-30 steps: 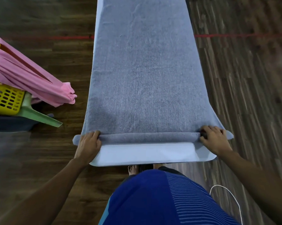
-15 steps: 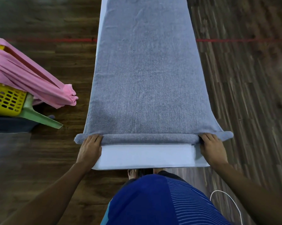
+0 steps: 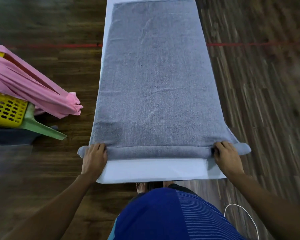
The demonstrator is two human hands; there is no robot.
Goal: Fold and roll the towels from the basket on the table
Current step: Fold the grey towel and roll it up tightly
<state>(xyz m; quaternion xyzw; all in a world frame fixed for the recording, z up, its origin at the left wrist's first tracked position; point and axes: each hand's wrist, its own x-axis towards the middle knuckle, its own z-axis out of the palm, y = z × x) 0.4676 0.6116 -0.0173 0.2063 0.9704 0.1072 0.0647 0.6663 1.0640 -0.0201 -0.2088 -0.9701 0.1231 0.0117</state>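
Nothing readable: no text, label, brand, number or sign on the grey towel (image 3: 154, 75), the yellow basket (image 3: 5, 110) or the desk (image 3: 154, 168).
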